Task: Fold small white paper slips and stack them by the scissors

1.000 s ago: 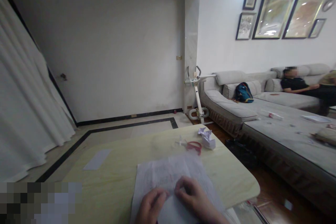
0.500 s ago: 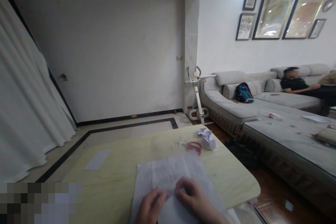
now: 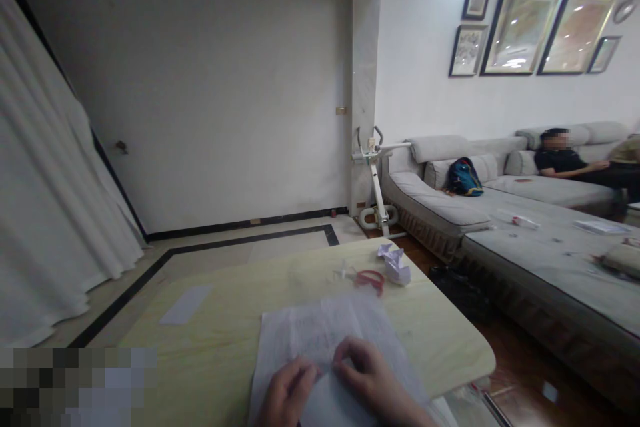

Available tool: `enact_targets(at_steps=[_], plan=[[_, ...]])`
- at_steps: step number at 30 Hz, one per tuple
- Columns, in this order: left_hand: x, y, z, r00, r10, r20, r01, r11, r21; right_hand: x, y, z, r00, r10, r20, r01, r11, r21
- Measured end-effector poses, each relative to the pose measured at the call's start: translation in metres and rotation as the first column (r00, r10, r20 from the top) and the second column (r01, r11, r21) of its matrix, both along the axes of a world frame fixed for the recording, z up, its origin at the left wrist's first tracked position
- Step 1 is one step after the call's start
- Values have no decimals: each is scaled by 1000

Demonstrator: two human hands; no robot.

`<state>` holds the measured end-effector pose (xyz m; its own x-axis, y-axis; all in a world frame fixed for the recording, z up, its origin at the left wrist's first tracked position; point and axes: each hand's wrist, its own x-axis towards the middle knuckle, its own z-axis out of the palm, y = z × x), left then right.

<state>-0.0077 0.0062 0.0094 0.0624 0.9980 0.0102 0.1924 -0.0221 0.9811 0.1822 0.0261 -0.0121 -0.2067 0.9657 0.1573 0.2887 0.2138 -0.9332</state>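
Observation:
A large creased sheet of paper, blurred and faintly marked, lies near the front of the pale yellow table. Over its near part is a smoother pale piece of paper, its lower end cut off by the picture's edge. My left hand pinches this piece near its top edge, thumb and fingers together. Close by on the right, my right hand has its fingers curled into a pinch on the same edge. A small gap separates the two sets of fingertips.
Red-handled scissors lie beyond the sheet, beside crumpled paper. A white paper strip rests on the table's left side. Past the right edge stand a grey sofa and an exercise bike; a person sits farther back.

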Motion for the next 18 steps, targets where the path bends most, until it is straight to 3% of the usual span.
enact_targets(at_steps=[6, 11, 18], plan=[[-1, -2, -5, 998, 67, -10, -67, 998, 7, 0, 0, 0, 1000, -15, 3, 15, 1000, 0], [0, 2, -13, 999, 52, -2, -52, 998, -35, 0, 0, 4, 1000, -9, 19, 9, 1000, -3], [-1, 3, -7, 1000, 5, -9, -5, 1000, -1, 0, -1, 5, 1000, -5, 12, 5, 1000, 6]])
